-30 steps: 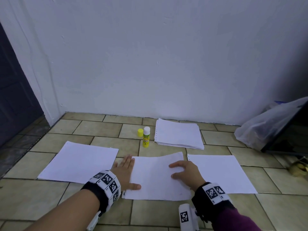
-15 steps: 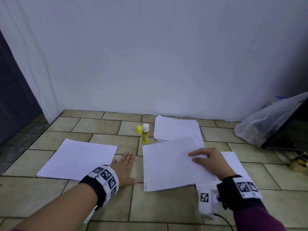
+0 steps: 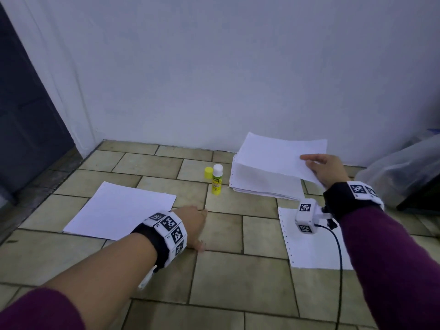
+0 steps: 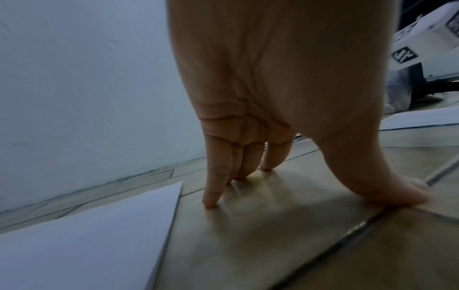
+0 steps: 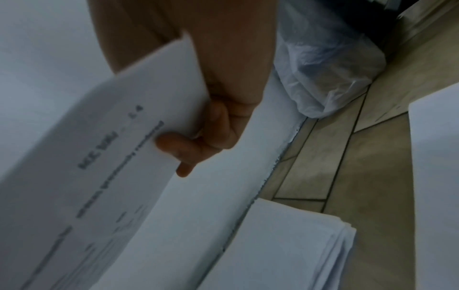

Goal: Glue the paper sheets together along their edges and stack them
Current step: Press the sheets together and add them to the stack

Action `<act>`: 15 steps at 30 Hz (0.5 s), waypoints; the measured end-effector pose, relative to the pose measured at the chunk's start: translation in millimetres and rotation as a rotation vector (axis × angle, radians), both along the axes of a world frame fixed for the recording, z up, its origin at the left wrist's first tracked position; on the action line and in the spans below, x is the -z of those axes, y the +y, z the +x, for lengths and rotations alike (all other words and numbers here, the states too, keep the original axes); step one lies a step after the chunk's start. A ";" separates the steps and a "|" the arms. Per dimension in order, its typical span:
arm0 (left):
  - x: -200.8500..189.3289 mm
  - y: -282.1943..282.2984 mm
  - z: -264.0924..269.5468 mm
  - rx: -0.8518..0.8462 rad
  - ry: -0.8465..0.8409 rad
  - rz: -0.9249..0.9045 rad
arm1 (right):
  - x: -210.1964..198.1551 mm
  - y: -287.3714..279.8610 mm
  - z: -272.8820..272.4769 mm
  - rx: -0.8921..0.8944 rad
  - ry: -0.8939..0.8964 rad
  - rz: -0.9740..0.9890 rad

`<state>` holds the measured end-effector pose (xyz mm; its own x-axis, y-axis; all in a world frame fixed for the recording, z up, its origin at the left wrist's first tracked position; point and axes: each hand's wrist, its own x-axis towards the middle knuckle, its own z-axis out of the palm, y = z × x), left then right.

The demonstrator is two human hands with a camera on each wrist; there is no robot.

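Right hand [image 3: 327, 171] pinches one paper sheet [image 3: 276, 154] at its right edge, thumb on top and fingers [image 5: 174, 145] curled beneath, holding it lifted and slanted over the paper stack [image 3: 264, 183] by the wall; blurred print shows on its underside in the right wrist view. Left hand [image 3: 192, 225] is open, fingertips [image 4: 211, 200] and thumb pressed to bare floor tile [image 3: 223, 232] just beside the left sheet [image 3: 119, 208]. Uncapped glue stick [image 3: 217, 179] stands upright beside its yellow cap [image 3: 208, 172], left of the stack; another sheet [image 3: 314, 248] lies flat below the right wrist.
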<state>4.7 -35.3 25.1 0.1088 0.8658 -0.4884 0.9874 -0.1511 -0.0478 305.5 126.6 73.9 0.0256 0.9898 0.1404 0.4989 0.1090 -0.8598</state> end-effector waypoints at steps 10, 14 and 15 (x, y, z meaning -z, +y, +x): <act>8.3 3.3 -4.0 -0.012 -0.003 -0.001 | 33.8 47.1 -24.1 -0.114 -0.414 -0.168; 10.1 4.9 -3.2 -0.004 0.020 -0.018 | 45.3 54.4 -30.0 -0.120 -0.601 -0.209; 10.3 5.1 -2.8 -0.007 0.020 -0.022 | 47.9 56.4 -30.6 -0.116 -0.605 -0.226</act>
